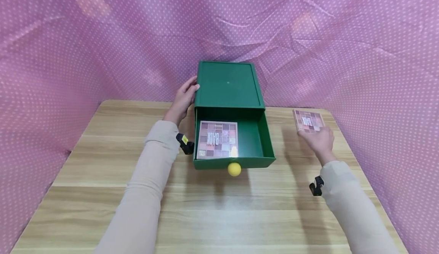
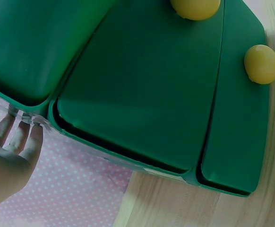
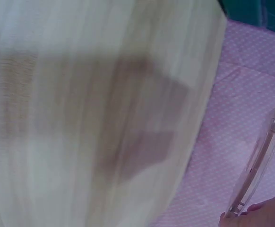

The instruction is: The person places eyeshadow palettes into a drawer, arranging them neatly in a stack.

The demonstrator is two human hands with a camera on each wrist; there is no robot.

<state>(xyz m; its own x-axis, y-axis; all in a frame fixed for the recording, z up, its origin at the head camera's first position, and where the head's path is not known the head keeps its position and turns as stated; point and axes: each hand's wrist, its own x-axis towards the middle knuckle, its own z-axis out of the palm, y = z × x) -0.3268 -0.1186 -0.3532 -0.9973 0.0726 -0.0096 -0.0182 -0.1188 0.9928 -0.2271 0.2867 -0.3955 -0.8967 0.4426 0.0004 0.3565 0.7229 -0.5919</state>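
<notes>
The right hand (image 1: 320, 141) grips a square makeup palette (image 1: 306, 122) by its near edge, fingers and thumb on its rim, at the far right of the table (image 1: 103, 162); the right wrist view shows this palette nearly edge-on, its shadow apart from it on the wood. The left hand (image 1: 182, 101) holds nothing: its fingers lie fairly straight along the side of the green drawer unit (image 1: 228, 84), the thumb at the top edge. Between the two hands the top drawer (image 1: 265, 135) is pulled out, and its right wall stands between the held palette and the drawer's inside. In it a second palette (image 1: 217, 139) lies flat in the left part, near the front, with green floor showing to its right. That makes two palettes, one in hand and one in the drawer. The unit has three drawers, the lower two closed in the left wrist view, and three yellow knobs (image 1: 234, 169), one per front. Two pale sleeves (image 1: 145, 185) come in from the near side, and two black wrist cameras (image 1: 185, 144) sit at the wrists. Pink dotted cloth (image 1: 151, 40) hangs behind the table and along both sides.
</notes>
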